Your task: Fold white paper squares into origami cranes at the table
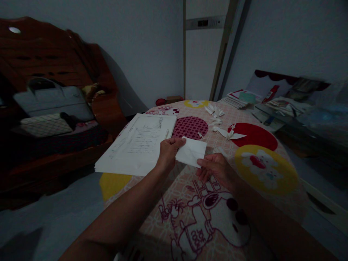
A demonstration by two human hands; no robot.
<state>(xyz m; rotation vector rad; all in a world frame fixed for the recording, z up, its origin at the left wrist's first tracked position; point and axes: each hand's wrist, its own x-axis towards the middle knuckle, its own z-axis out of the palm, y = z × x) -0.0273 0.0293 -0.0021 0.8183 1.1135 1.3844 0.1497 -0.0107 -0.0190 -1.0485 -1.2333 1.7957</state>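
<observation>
- Hands both pinched nearly closed on one white paper square (191,151): left hand (170,148) at the upper left corner, thumb on top; right hand (217,168) at the lower right corner, thumb above, other fingers loosely curled below.
- Square held over the middle of the bench (114,181), just right of a paper stack (146,145); hard to tell whether touching the cloth underneath.
- Step in hand, judging by the grip: probably steadying and working the square between folds.
- Next move, as a judgement: calls for matching edges and corners, then pressing a firm crease without skewing the layers.
- Square flat, matte and crisp-edged, with a hint of layers at the lower left.
- Beyond the right hand, folded paper figures (230,135) with pointed, winglike ends, stiff and angular.
- Stack broad and flat, with handwriting on the top sheet and slightly uneven edges.
- Beneath everything, a pink patterned tablecloth (176,188) with coloured rounds and cartoon outlines.
</observation>
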